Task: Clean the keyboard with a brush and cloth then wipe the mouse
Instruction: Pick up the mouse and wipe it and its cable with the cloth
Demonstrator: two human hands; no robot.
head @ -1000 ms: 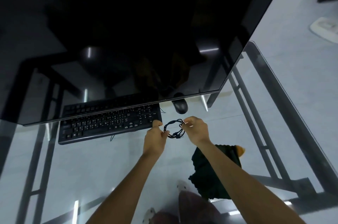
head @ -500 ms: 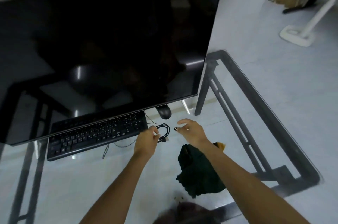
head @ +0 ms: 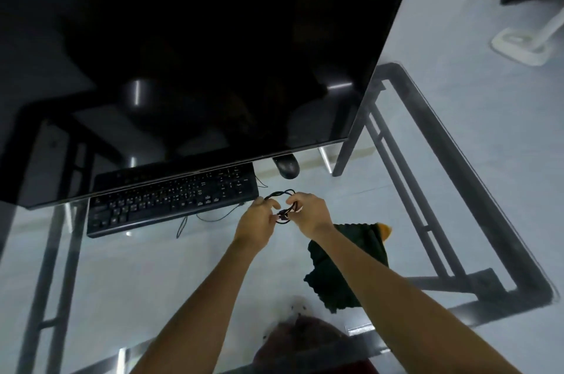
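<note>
Both hands, left hand and right hand, pinch the coiled cable between them, apparently bundling it clear of the keyboard just beyond.

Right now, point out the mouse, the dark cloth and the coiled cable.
mouse [head: 287,168]: head view, its rounded back.
dark cloth [head: 341,270]: head view, middle of the crumpled fabric.
coiled cable [head: 282,194]: head view, top of the loop.

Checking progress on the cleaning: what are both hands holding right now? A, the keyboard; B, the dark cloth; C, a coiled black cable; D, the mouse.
C: the left hand and right hand both pinch the coiled cable above the glass table.
</note>
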